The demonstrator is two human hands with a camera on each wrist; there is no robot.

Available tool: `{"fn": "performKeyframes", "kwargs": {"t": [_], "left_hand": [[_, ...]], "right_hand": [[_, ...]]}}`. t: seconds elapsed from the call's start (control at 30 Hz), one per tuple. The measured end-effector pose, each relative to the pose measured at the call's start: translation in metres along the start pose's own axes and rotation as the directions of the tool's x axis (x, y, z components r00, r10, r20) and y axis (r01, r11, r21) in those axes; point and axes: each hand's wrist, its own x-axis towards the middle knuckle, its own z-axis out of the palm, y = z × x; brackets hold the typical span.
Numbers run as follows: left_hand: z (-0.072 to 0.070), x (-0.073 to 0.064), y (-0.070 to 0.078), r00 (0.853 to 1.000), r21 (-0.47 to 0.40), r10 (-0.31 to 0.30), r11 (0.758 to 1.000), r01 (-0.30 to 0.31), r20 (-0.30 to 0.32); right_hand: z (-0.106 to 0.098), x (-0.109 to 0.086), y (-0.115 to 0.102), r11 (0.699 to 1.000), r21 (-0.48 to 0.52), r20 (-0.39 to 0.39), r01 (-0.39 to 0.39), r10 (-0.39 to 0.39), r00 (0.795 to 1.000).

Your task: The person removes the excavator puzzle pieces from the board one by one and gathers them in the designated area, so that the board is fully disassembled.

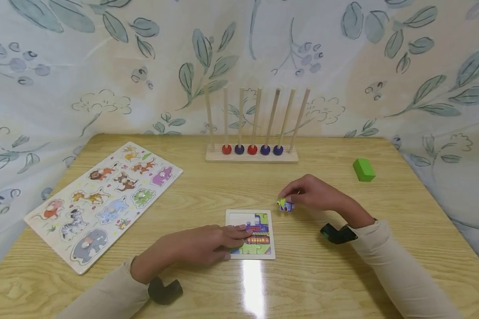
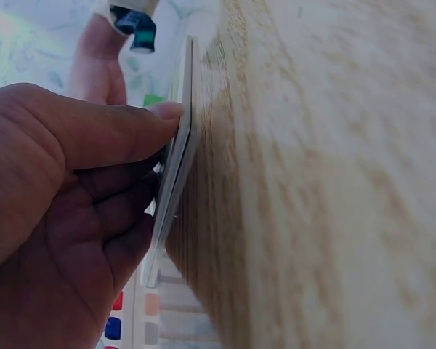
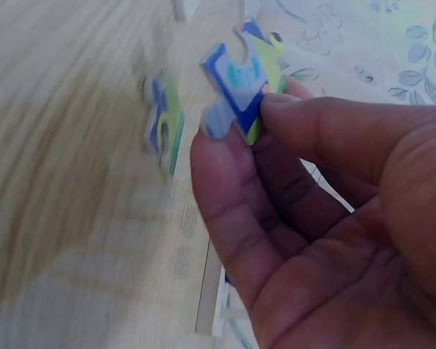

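Note:
My left hand (image 1: 205, 243) rests on a small square jigsaw board (image 1: 272, 239), its fingers stretched over the picture and its thumb at the frame's near edge. The part of the picture that shows has colourful train-like shapes above green pieces; the upper left of the tray is bare. Right of the board, my right hand (image 1: 313, 192) pinches a jigsaw piece (image 3: 240, 76) between thumb and fingers, just above the table. This piece is blue and yellow-green with a rounded knob. Beside it in the right wrist view, a second jigsaw piece (image 3: 167, 120) lies on the wood.
At the left lies a large animal puzzle board (image 1: 104, 201). A wooden peg stand (image 1: 251, 157) with upright rods and red and blue beads stands at the back. A green block (image 1: 364, 169) sits at the right. Leaf-patterned cloth hangs behind the table.

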Motion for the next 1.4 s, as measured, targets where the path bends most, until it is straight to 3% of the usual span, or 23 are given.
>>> {"fn": "performKeyframes", "kwargs": {"t": [0.33,0.6,1.03,1.4], "left_hand": [[0.0,0.001,0.002,1.0,0.02,-0.009,1.0,0.01,-0.006],[0.001,0.001,0.001,1.0,0.027,-0.011,1.0,0.011,-0.009],[0.002,0.001,0.001,1.0,0.011,-0.004,1.0,0.004,-0.016],[-0.001,0.001,0.005,1.0,0.018,-0.025,1.0,0.025,-0.002]], "right_hand": [[-0.011,-0.008,0.014,0.995,-0.05,-0.036,-0.081,0.08,0.996],[-0.016,-0.011,0.018,0.996,-0.071,-0.049,-0.052,0.048,0.998],[-0.017,-0.012,0.033,0.984,-0.101,-0.06,-0.146,0.141,0.988],[-0.019,-0.011,0.034,0.989,-0.105,-0.071,-0.108,0.101,0.992]]}}
